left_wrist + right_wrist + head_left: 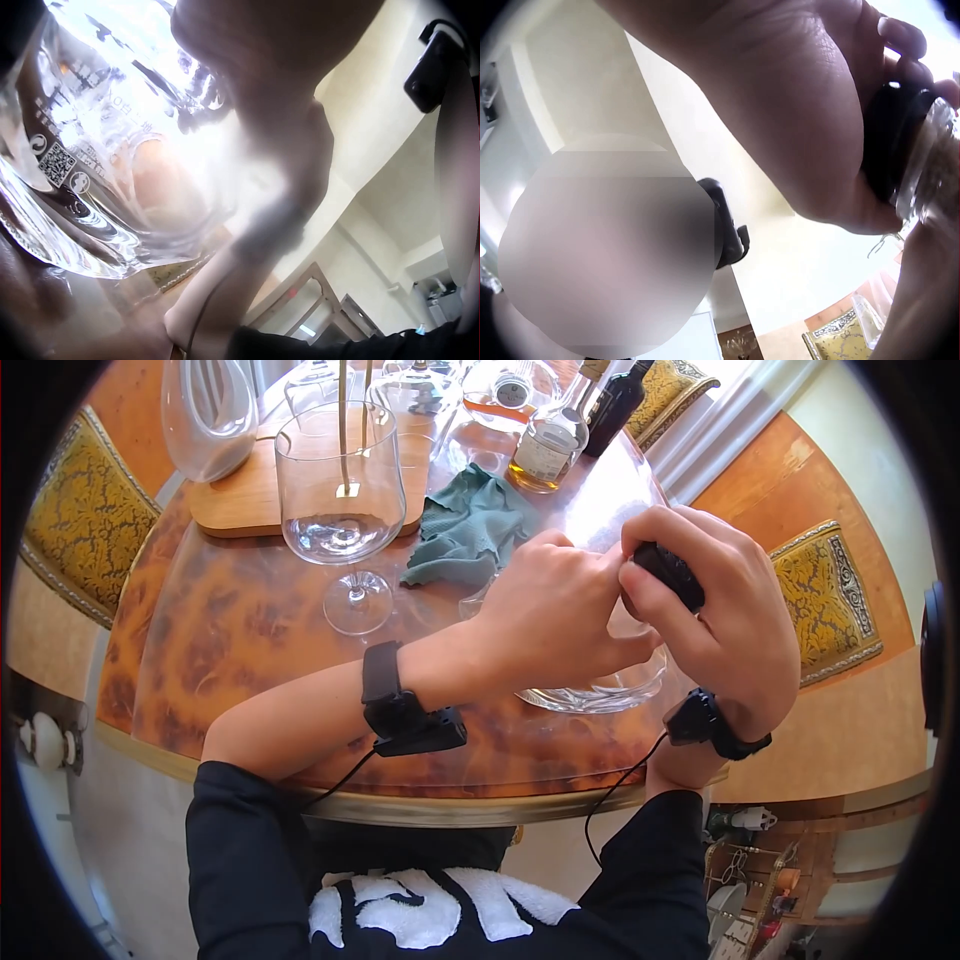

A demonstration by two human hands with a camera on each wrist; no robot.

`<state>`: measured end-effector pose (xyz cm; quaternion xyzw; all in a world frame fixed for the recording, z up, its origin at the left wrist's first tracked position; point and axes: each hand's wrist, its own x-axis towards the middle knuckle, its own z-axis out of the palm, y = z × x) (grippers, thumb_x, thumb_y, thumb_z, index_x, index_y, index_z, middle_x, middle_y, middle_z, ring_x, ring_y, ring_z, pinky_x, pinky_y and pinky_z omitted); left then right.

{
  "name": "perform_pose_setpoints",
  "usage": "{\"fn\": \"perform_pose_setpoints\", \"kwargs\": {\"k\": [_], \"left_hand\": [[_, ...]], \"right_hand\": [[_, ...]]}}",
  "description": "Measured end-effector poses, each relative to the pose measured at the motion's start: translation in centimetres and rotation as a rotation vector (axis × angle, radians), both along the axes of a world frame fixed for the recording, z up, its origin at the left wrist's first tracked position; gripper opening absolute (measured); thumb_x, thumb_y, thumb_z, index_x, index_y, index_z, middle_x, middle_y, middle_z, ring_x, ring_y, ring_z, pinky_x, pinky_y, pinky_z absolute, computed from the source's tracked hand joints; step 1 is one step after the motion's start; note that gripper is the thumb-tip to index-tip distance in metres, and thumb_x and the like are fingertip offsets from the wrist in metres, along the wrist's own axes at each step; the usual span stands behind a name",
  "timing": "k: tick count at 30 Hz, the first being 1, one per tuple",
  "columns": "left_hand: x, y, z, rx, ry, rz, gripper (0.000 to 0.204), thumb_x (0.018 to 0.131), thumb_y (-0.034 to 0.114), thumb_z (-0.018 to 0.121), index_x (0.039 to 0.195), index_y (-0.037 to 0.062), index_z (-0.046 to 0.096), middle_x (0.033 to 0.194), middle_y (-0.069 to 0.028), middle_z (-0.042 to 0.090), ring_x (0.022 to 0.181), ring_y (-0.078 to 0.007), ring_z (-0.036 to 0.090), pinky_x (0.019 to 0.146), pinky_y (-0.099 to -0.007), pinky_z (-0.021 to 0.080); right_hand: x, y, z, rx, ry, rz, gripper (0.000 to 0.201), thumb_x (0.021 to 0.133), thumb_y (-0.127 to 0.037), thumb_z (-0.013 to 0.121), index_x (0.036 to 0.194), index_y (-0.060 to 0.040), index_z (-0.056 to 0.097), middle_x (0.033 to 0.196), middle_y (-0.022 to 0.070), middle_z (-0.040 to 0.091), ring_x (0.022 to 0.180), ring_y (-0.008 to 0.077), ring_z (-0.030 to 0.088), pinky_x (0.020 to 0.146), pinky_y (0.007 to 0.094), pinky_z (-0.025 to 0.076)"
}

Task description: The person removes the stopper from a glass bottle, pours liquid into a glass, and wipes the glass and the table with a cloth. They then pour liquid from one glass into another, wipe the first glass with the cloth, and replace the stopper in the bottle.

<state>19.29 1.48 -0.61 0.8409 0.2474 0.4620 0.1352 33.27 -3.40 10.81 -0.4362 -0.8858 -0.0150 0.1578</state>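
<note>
A clear glass bottle (600, 696) with a thick, wavy base stands on the table in front of me, mostly hidden by my hands. White print and a QR code show on its wall in the left wrist view. My left hand (550, 615) grips the bottle near its neck. With curled fingers and thumb, my right hand (740, 595) holds the black cap (668, 574) at the bottle's top. In the right wrist view the cap (889, 139) sits right at the clear glass neck (937, 165).
Left of my hands stands a stemmed wine glass (340, 530), beside a crumpled green cloth (465, 525). Behind are a wooden board (235, 505), a glass decanter (210, 420), an amber-filled bottle (548, 450) and a dark bottle (615, 410). Cables hang from both wrist cameras.
</note>
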Motion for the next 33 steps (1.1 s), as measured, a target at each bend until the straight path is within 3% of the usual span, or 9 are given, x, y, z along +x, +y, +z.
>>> {"fn": "perform_pose_setpoints", "kwargs": {"k": [6,9,11,13,14,17,24,29,33], "left_hand": [[-0.1,-0.1,0.0,-0.005,0.033,0.035,0.049,0.077,0.046,0.075,0.097,0.0035,0.064,0.072,-0.0138,0.067,0.066,-0.0346,0.065,0.076,-0.0412,0.050],[0.0,0.1,-0.2,-0.010,0.013,0.011,0.050,0.077,0.046,0.075,0.101,0.0035,0.064,0.073,-0.0140,0.067,0.067,-0.0351,0.065,0.075,-0.0408,0.050],[0.0,0.1,-0.2,0.009,0.004,0.022,0.053,0.078,0.048,0.072,0.097,-0.0008,0.063,0.069,-0.0151,0.067,0.067,-0.0339,0.067,0.076,-0.0405,0.050],[-0.1,0.0,-0.1,0.027,-0.004,0.031,0.058,0.078,0.050,0.070,0.092,-0.0050,0.063,0.065,-0.0162,0.066,0.066,-0.0327,0.069,0.077,-0.0402,0.050],[-0.3,-0.1,0.0,0.024,0.012,0.039,0.056,0.077,0.049,0.070,0.092,-0.0049,0.063,0.065,-0.0161,0.066,0.066,-0.0327,0.069,0.077,-0.0405,0.050],[0.0,0.1,-0.2,0.020,0.009,0.040,0.053,0.076,0.046,0.070,0.091,-0.0047,0.063,0.065,-0.0159,0.066,0.066,-0.0326,0.069,0.077,-0.0411,0.050],[-0.1,0.3,-0.3,0.030,0.035,0.008,0.052,0.074,0.044,0.070,0.091,-0.0045,0.063,0.064,-0.0158,0.066,0.065,-0.0322,0.068,0.075,-0.0399,0.050],[-0.3,0.0,0.0,-0.006,0.038,0.023,0.053,0.077,0.047,0.071,0.093,-0.0030,0.062,0.065,-0.0160,0.065,0.064,-0.0335,0.066,0.075,-0.0399,0.049],[-0.3,0.0,0.0,-0.015,0.022,0.009,0.056,0.079,0.049,0.073,0.097,-0.0025,0.061,0.068,-0.0162,0.065,0.064,-0.0346,0.064,0.076,-0.0405,0.049]], "right_hand": [[0.5,0.6,0.0,0.307,0.387,-0.245,0.035,0.102,-0.029,0.055,0.081,-0.0013,0.064,0.065,0.0036,0.054,0.060,0.0127,0.046,0.055,0.0294,0.036],[3.2,0.5,0.8,0.421,0.568,-0.324,0.036,0.101,-0.028,0.058,0.080,0.0010,0.067,0.064,0.0031,0.062,0.061,0.0119,0.056,0.058,0.0279,0.041],[2.5,-0.3,1.4,0.275,0.513,-0.295,0.023,0.095,-0.025,0.066,0.095,-0.0012,0.069,0.076,0.0036,0.067,0.065,0.0115,0.058,0.061,0.0255,0.043],[0.6,-0.2,0.0,0.317,0.601,0.058,0.041,0.089,-0.036,0.072,0.116,-0.0055,0.065,0.093,0.0041,0.065,0.078,0.0113,0.058,0.073,0.0268,0.044],[1.7,-0.4,0.4,0.215,0.380,0.078,0.055,0.083,-0.032,0.075,0.127,-0.0038,0.058,0.108,0.0097,0.066,0.092,0.0125,0.061,0.082,0.0279,0.046],[0.5,-0.8,0.3,0.042,0.080,0.028,0.045,0.084,-0.027,0.072,0.119,-0.0006,0.061,0.099,0.0151,0.068,0.086,0.0196,0.066,0.076,0.0303,0.049],[-1.9,0.1,-1.3,0.145,-0.001,-0.251,0.024,0.088,-0.028,0.062,0.098,-0.0061,0.066,0.080,0.0162,0.068,0.070,0.0377,0.066,0.064,0.0429,0.051],[-1.6,1.1,-1.3,0.279,0.531,-0.223,0.020,0.096,-0.015,0.052,0.088,-0.0039,0.067,0.068,0.0117,0.067,0.055,0.0276,0.064,0.054,0.0353,0.047],[2.9,-0.2,0.9,0.555,0.662,-0.352,0.026,0.101,-0.013,0.049,0.086,-0.0034,0.068,0.067,0.0080,0.066,0.053,0.0182,0.059,0.053,0.0285,0.044]]}}
